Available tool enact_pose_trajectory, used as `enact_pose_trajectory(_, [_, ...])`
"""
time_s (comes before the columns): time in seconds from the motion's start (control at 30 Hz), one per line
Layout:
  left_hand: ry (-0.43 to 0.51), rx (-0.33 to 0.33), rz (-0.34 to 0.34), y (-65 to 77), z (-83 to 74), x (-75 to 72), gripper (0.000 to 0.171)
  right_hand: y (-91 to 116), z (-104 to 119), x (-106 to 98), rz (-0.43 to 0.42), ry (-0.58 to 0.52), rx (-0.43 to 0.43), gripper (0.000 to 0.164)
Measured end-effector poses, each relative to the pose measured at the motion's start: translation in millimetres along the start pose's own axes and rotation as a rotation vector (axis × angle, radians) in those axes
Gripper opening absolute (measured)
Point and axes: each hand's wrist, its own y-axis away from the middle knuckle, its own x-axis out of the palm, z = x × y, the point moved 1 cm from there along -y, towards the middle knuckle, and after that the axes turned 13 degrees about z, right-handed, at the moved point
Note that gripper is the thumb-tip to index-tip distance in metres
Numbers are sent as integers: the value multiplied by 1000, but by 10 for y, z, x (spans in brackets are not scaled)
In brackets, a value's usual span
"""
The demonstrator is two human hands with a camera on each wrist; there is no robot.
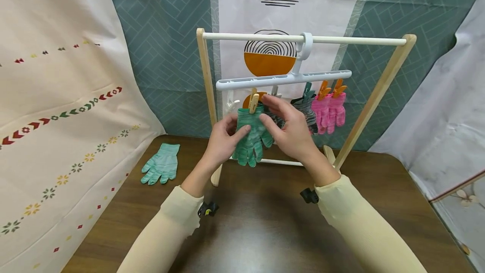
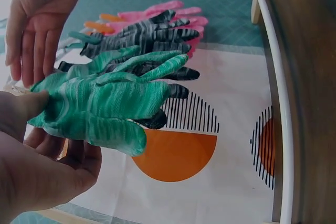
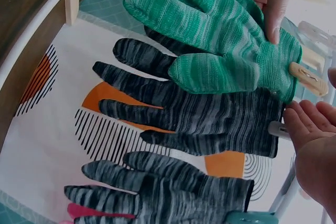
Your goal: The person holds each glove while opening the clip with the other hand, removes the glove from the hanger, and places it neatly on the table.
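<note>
A green striped knit glove (image 1: pixel 247 140) hangs fingers down below the white hanger (image 1: pixel 265 81), a beige clothespin (image 1: pixel 254 103) on its cuff. My left hand (image 1: pixel 224 139) holds this glove near the cuff, thumb in front and fingers behind, as the left wrist view (image 2: pixel 58 166) also shows. Beside the cuff and the clothespin is my right hand (image 1: pixel 289 127), its fingers extended and nothing gripped; in the right wrist view its fingertips (image 3: pixel 300 116) lie near the cuff. Just behind, dark grey striped gloves (image 3: pixel 210 121) hang from a grey clothespin (image 3: pixel 278 129) and a teal clothespin (image 3: pixel 252 217).
A second green glove (image 1: pixel 163 164) lies flat on the brown table (image 1: pixel 242 222) at left. Pink gloves (image 1: pixel 328 113) hang from orange clothespins (image 1: pixel 338 88) at the hanger's right. A white clothespin (image 1: pixel 231 101) hangs at its left. The hanger hooks on a rack rod (image 1: pixel 360 40).
</note>
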Motion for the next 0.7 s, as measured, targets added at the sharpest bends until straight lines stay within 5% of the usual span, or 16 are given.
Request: enact_pose_trajectory(0.7, [59, -46, 57, 175, -116, 48, 31, -170, 76, 80, -14, -194, 99, 42])
